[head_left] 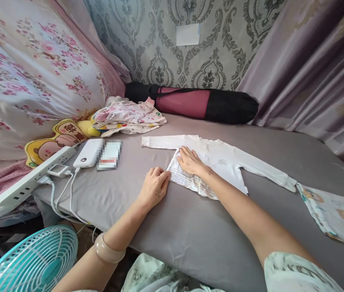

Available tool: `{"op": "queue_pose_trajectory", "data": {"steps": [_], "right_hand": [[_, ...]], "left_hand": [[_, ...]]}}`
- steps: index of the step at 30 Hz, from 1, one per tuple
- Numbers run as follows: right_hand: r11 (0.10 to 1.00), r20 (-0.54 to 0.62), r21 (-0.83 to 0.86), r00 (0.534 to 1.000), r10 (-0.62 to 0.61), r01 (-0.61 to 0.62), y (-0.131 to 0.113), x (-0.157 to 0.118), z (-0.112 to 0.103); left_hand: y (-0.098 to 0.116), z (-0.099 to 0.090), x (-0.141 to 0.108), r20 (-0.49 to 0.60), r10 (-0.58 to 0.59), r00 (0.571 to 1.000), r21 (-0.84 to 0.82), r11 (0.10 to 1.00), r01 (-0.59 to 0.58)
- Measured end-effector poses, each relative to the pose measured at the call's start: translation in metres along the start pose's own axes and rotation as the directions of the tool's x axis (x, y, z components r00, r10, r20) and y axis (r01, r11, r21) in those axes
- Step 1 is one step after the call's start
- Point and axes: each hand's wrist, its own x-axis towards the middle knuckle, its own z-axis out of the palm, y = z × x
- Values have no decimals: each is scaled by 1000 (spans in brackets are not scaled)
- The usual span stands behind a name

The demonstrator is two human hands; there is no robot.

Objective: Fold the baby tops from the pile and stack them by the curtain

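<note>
A small white long-sleeved shirt lies spread on the grey bed sheet, its sleeves stretched out to both sides. Small printed drawings and lines of writing mark its front. At the lower left corner of the hem, my left hand is closed, thumb and fingers pinching the cloth edge. My right hand rests flat on the left part of the shirt's front, fingers stretched out and covering some of the print. A pale bangle circles my left wrist.
Patterned folded cloth lies at the right, touching the shirt's cuff. Behind are piled clothes and a black and maroon rolled bag. Leftward are a power bank, blurred phone-like item, power strip with cables, and fan.
</note>
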Motion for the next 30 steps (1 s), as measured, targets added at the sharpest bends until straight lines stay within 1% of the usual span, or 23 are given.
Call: {"op": "queue_pose_trajectory", "data": {"steps": [3, 7, 9, 16, 20, 25, 28, 30], "right_hand": [[1000, -18, -12, 1000, 23, -23, 1, 7, 5], [998, -110, -40, 993, 34, -38, 1, 9, 16], [998, -133, -46, 990, 36, -43, 0, 8, 19], [998, -130, -41, 991, 41, -47, -5, 3, 14], [996, -108, -42, 992, 69, -74, -9, 3, 13], [988, -122, -19, 981, 151, -155, -25, -8, 18], [987, -130, 12, 978, 162, -162, -40, -20, 23], [987, -121, 34, 980, 159, -156, -50, -27, 27]], "left_hand": [[-2, 2, 0, -3, -24, 1000, -14, 1000, 24], [-5, 4, 0, -7, -69, 998, -26, 997, 68], [-6, 4, -1, -16, -87, 996, -33, 996, 86], [-6, 4, 0, -49, -103, 994, -79, 992, 99], [-8, 5, 1, -56, -104, 993, -85, 991, 99], [-15, 9, 1, -66, -62, 996, -63, 996, 58], [-19, 14, 1, -114, -33, 993, -62, 998, 26], [-22, 19, 2, -151, -40, 988, -69, 997, 30]]}}
